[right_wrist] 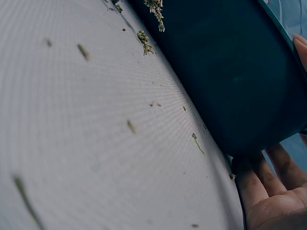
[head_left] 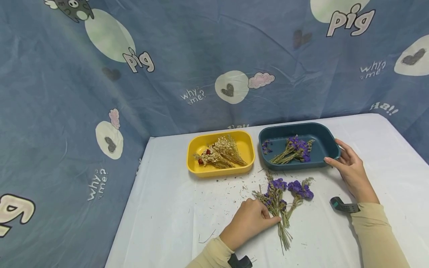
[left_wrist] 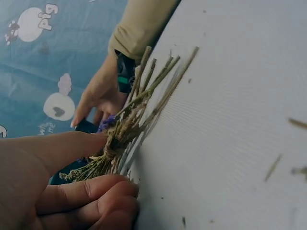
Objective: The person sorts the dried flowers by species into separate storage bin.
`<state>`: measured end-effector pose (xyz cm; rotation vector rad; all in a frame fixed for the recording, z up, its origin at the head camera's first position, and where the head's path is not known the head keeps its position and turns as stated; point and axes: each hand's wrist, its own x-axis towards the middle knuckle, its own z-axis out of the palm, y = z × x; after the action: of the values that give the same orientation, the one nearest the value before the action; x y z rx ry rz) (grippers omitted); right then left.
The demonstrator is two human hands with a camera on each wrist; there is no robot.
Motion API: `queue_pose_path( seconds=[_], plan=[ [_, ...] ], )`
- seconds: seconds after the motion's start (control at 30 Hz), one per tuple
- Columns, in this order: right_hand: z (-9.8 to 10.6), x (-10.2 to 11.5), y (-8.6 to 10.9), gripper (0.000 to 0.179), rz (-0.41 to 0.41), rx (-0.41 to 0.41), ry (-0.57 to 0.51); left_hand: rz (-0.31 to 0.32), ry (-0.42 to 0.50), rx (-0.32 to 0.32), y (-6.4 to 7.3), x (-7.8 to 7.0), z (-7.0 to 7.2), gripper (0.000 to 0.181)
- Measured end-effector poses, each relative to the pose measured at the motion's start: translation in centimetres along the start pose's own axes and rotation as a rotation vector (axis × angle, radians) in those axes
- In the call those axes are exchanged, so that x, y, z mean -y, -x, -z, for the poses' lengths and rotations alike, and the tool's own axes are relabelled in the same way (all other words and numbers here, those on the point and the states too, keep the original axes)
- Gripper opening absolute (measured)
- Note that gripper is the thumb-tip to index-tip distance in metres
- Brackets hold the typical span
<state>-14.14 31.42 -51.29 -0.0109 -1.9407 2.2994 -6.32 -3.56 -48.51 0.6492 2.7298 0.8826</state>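
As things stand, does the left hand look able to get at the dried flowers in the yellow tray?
Probably yes: the yellow tray is open-topped and nothing sizeable stands between it and the left hand. That hand pinches a purple-flowered bunch, though, so would likely need to let go first.

From my remote seat, the right-wrist feed crops the dark-teal, round-cornered tray (right_wrist: 230, 72) at two o'clock and the bare right hand (right_wrist: 276, 194) at four; a thin green stem fragment (right_wrist: 28, 203) blurs at eight.
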Motion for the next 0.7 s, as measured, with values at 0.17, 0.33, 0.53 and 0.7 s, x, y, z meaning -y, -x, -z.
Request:
queue_pose_path(
  seconds=[0.17,0.33,0.53,0.7],
  plan=[
    [0.1,0.2,-0.1,0.083,0.006,0.009,-0.013,-0.025,-0.085,-0.039,-0.2,-0.1,0.0,0.041],
    [0.1,0.2,-0.1,0.084,0.005,0.007,-0.009,-0.023,-0.096,-0.042,-0.1,-0.2,0.2,0.042],
    [0.1,0.0,-0.1,0.084,0.005,0.013,-0.022,-0.019,-0.090,-0.062,-0.2,0.2,0.7,0.034],
    [0.1,-0.1,-0.1,0.085,0.001,0.015,-0.030,-0.014,-0.071,-0.072,-0.3,0.6,1.4,0.033]
  ],
)
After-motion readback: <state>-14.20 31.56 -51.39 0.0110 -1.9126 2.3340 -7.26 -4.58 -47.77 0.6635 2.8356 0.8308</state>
